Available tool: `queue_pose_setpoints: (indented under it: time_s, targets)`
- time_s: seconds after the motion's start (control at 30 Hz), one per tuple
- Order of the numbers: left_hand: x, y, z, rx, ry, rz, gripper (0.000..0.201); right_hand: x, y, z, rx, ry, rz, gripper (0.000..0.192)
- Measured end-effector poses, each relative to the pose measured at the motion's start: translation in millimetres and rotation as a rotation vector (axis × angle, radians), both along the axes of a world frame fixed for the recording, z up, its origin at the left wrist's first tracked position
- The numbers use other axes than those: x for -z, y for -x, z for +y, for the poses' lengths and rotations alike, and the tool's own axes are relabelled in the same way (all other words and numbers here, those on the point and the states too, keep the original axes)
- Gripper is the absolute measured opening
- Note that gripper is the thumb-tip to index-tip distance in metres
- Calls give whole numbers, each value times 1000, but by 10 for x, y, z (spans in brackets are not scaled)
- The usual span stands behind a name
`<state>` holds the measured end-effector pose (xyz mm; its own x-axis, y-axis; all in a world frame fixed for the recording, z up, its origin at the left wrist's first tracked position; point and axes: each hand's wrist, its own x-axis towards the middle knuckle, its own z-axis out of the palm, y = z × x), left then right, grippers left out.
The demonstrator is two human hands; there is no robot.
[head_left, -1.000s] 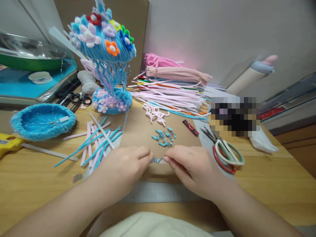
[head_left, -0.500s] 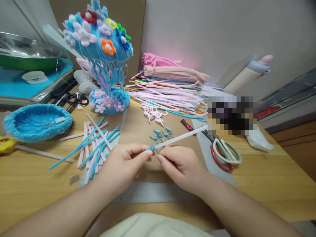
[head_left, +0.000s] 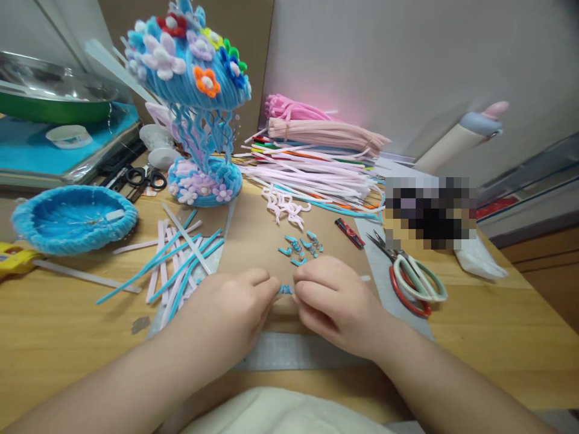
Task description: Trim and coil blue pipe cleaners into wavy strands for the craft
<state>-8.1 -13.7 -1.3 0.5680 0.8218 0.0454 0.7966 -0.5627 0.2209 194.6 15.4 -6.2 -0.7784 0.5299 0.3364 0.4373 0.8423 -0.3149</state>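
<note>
Wooden table (head_left: 497, 337) against a pale wall, brown card sheet (head_left: 257, 241) at centre. Left hand (head_left: 226, 313) and right hand (head_left: 335, 301) near, fingertips together, pinching a small blue pipe-cleaner coil (head_left: 286, 289) between them. Loose blue coils (head_left: 301, 247) just beyond.

Blue pipe-cleaner coil (head_left: 285, 289) — red-and-green scissors (head_left: 414, 281).

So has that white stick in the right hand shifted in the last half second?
Yes. The right hand has lowered it: only the white stick tip shows beside the knuckles, well short of the scissors it reached before.
</note>
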Motion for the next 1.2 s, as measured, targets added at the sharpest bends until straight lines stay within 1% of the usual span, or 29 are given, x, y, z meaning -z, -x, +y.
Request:
queue_pose_setpoints:
  time_s: [0.07,0.13,0.17,0.23,0.3,0.33,0.4,0.47,0.53,0.67,0.7,0.77,0.83,0.87,0.97,1.13,1.2]
  targets:
    - [-29,37,21,61,-5,55,19,26,23,5,-3,229,27,18]
    - [-59,74,42,111,-28,60,20,62,54,-7,34,517,107,20]
    - [-72,92,50,139,-45,44,20,80,70,-15,58,709,176,21]
    - [-92,123,60,197,-105,1,20,113,95,-28,76,1169,350,21]
    - [-99,147,63,248,-188,-46,21,133,105,-28,28,1613,518,18]
    - [-99,155,64,270,-234,-69,23,134,104,-23,-10,1787,582,17]
    - [-92,166,62,317,-306,-111,26,119,88,-5,-97,2042,648,15]
    - [-87,170,58,348,-346,-141,26,83,57,13,-174,2200,646,13]
    - [-87,165,49,352,-368,-158,24,45,16,30,-229,2281,613,13]
    - [-93,141,27,342,-374,-196,21,38,-56,67,-285,2356,521,7]
    - [-93,137,24,340,-379,-216,20,59,-63,75,-323,2381,495,8]
    - [-90,137,26,338,-411,-258,19,122,-58,81,-443,2435,466,16]
    - [-84,149,36,343,-456,-290,21,194,-30,64,-548,2465,517,25]
    - [-81,157,41,353,-474,-304,21,226,-11,46,-573,2469,566,27]
    - [-76,183,47,392,-475,-337,24,287,38,-23,-566,2466,686,27]
    - [-84,199,60,418,-448,-341,25,262,54,-64,-469,2434,669,28]
    - [-81,202,86,398,-475,-320,25,213,50,-42,-383,2367,668,27]
